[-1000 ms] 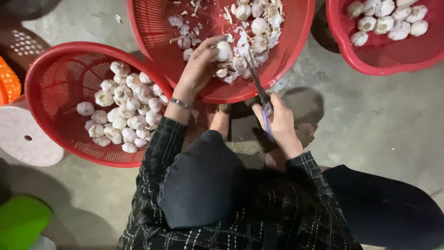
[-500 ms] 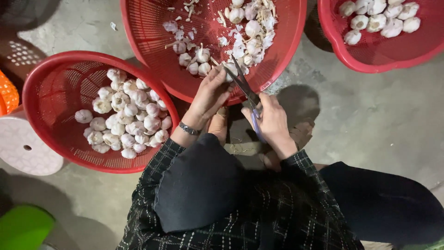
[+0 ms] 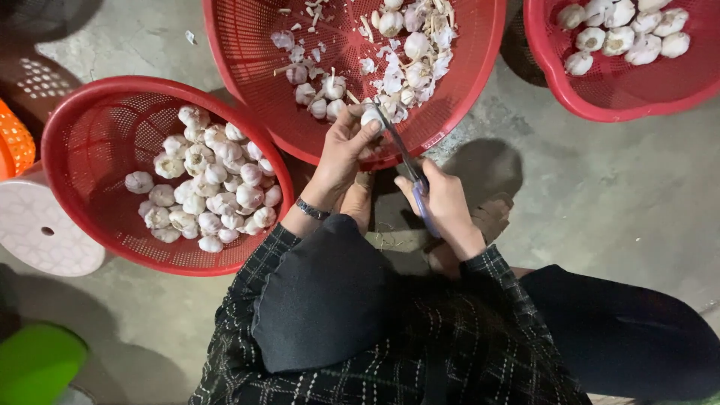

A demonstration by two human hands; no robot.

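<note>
fingers (image 3: 365, 129) half-hide garlic bulb (image 3: 372, 115); scissors (image 3: 405, 161) blade tips obscured.

1. The one camera sits on my head, looking straight down past my lap.
2. It is close over my left hand (image 3: 341, 154), right hand (image 3: 442, 202) and the concrete floor (image 3: 600, 195).

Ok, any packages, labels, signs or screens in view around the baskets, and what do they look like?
None in view: no package, label, sign or screen.
Only open containers:
Red round plastic mesh basket of trimmed garlic, to the left on the concrete floor.
Red mesh basket of garlic and scraps, ahead of the left hand and right hand.
Third red mesh basket, top right, with garlic bulbs.
</note>
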